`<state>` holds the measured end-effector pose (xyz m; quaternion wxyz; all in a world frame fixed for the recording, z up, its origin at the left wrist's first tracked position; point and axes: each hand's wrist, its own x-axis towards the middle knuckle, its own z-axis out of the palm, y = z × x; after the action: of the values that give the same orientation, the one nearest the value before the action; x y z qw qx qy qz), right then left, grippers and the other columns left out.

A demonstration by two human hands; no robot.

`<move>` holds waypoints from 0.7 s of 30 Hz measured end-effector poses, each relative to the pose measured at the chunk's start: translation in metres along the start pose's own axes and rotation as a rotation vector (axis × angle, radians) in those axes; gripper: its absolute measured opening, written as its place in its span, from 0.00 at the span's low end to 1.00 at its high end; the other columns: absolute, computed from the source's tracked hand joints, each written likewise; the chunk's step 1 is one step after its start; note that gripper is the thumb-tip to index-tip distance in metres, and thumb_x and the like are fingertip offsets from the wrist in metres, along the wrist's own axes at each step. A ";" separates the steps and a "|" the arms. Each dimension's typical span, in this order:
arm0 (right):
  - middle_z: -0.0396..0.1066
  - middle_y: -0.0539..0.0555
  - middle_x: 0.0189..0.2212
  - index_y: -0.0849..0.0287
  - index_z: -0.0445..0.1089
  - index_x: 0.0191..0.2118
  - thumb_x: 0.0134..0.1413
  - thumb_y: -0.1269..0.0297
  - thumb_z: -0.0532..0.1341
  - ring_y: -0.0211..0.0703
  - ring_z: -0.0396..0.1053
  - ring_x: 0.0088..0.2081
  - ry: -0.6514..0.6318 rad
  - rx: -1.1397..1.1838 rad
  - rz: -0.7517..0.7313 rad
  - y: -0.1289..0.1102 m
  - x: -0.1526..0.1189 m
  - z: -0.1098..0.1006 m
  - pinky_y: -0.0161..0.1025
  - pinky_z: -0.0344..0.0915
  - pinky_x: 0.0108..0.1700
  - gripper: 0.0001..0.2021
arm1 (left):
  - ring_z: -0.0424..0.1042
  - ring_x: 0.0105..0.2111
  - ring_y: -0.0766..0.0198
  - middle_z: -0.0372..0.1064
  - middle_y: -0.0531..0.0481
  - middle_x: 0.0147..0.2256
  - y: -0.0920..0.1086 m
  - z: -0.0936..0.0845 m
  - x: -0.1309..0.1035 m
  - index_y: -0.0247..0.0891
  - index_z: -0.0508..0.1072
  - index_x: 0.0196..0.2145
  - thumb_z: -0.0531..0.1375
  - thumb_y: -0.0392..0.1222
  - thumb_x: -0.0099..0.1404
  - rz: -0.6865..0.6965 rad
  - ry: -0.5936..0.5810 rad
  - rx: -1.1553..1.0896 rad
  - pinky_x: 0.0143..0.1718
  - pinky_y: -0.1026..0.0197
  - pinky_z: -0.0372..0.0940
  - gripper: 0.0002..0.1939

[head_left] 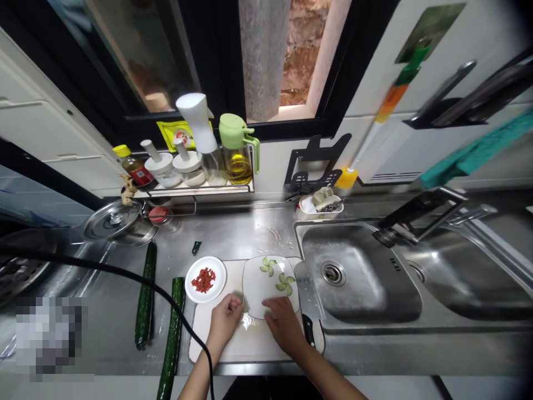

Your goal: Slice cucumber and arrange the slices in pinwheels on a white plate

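A white square plate lies on a pale cutting board. Two flower shapes of green slices rest on its upper and right parts. My left hand is at the plate's left edge, fingers pinched together; what they hold, if anything, is too small to tell. My right hand is over the plate's lower right edge, fingers apart and holding nothing visible. Left of the plate, a round white plate bears chopped red pieces. A black-handled knife lies at the board's right side.
Two cucumbers lie at left, near a small green end piece. A black cable crosses the view at left. Behind stand a lidded pot and a rack of bottles. The double sink is at right.
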<state>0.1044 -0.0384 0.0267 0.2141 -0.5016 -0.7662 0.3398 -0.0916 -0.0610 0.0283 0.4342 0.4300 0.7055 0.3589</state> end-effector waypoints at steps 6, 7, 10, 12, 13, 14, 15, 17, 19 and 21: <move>0.70 0.56 0.47 0.56 0.69 0.49 0.49 0.72 0.53 0.46 0.65 0.50 -0.080 0.242 0.099 0.002 0.023 -0.003 0.43 0.61 0.49 0.20 | 0.63 0.24 0.69 0.64 0.55 0.23 0.022 0.014 0.006 0.36 0.69 0.27 0.61 0.47 0.55 0.030 -0.244 -0.131 0.28 0.67 0.58 0.10; 0.72 0.55 0.44 0.56 0.71 0.45 0.49 0.72 0.54 0.45 0.66 0.47 -0.108 0.268 0.146 0.002 0.026 -0.005 0.42 0.62 0.47 0.18 | 0.63 0.24 0.70 0.64 0.55 0.23 0.024 0.016 0.008 0.36 0.70 0.27 0.61 0.47 0.55 0.026 -0.265 -0.146 0.27 0.68 0.58 0.11; 0.73 0.51 0.33 0.57 0.72 0.33 0.48 0.69 0.56 0.43 0.68 0.39 -0.149 0.303 0.232 0.002 0.031 -0.013 0.38 0.62 0.41 0.08 | 0.64 0.23 0.69 0.65 0.55 0.22 0.025 0.022 0.011 0.36 0.72 0.29 0.63 0.48 0.53 -0.012 -0.293 -0.178 0.27 0.67 0.58 0.12; 0.71 0.50 0.29 0.57 0.70 0.30 0.48 0.68 0.57 0.41 0.68 0.35 -0.145 0.307 0.250 0.002 0.032 -0.018 0.37 0.61 0.38 0.05 | 0.65 0.24 0.69 0.66 0.54 0.22 0.024 0.025 0.012 0.36 0.73 0.31 0.63 0.49 0.52 -0.047 -0.303 -0.180 0.27 0.66 0.59 0.14; 0.71 0.49 0.28 0.58 0.70 0.29 0.48 0.68 0.57 0.40 0.67 0.34 -0.144 0.312 0.262 0.003 0.032 -0.019 0.36 0.61 0.37 0.05 | 0.65 0.24 0.68 0.67 0.54 0.23 0.023 0.026 0.012 0.36 0.74 0.32 0.64 0.50 0.52 -0.057 -0.312 -0.168 0.28 0.66 0.59 0.15; 0.70 0.49 0.27 0.58 0.69 0.28 0.48 0.68 0.57 0.39 0.67 0.33 -0.143 0.317 0.276 0.004 0.032 -0.020 0.35 0.61 0.36 0.05 | 0.66 0.24 0.68 0.68 0.54 0.23 0.022 0.027 0.013 0.36 0.74 0.32 0.64 0.49 0.51 -0.059 -0.324 -0.146 0.28 0.66 0.59 0.15; 0.70 0.48 0.26 0.58 0.69 0.27 0.48 0.68 0.57 0.39 0.67 0.32 -0.143 0.322 0.292 0.005 0.031 -0.021 0.35 0.60 0.35 0.04 | 0.66 0.24 0.68 0.69 0.53 0.23 0.021 0.028 0.013 0.36 0.74 0.32 0.63 0.49 0.52 -0.052 -0.334 -0.113 0.27 0.66 0.59 0.14; 0.69 0.48 0.24 0.58 0.68 0.27 0.47 0.69 0.57 0.38 0.66 0.29 -0.139 0.334 0.329 0.008 0.031 -0.021 0.34 0.60 0.33 0.04 | 0.65 0.24 0.68 0.68 0.54 0.23 0.019 0.030 0.015 0.37 0.74 0.29 0.61 0.47 0.54 -0.002 -0.337 -0.011 0.26 0.67 0.59 0.10; 0.68 0.46 0.22 0.57 0.68 0.30 0.46 0.69 0.57 0.37 0.65 0.26 -0.129 0.340 0.375 0.011 0.030 -0.019 0.33 0.59 0.30 0.04 | 0.65 0.24 0.68 0.68 0.53 0.23 0.017 0.032 0.018 0.37 0.73 0.28 0.59 0.43 0.57 0.110 -0.297 0.119 0.27 0.66 0.59 0.07; 0.67 0.45 0.20 0.57 0.66 0.33 0.45 0.70 0.57 0.36 0.64 0.24 -0.110 0.335 0.419 0.014 0.028 -0.017 0.32 0.58 0.28 0.06 | 0.67 0.28 0.66 0.69 0.52 0.26 0.014 0.035 0.022 0.38 0.73 0.29 0.56 0.38 0.60 0.281 -0.246 0.243 0.30 0.65 0.62 0.07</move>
<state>0.1127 -0.0043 0.0276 0.1773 -0.5878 -0.5892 0.5253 -0.0612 -0.0315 0.0211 0.4076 0.6139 0.6184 0.2731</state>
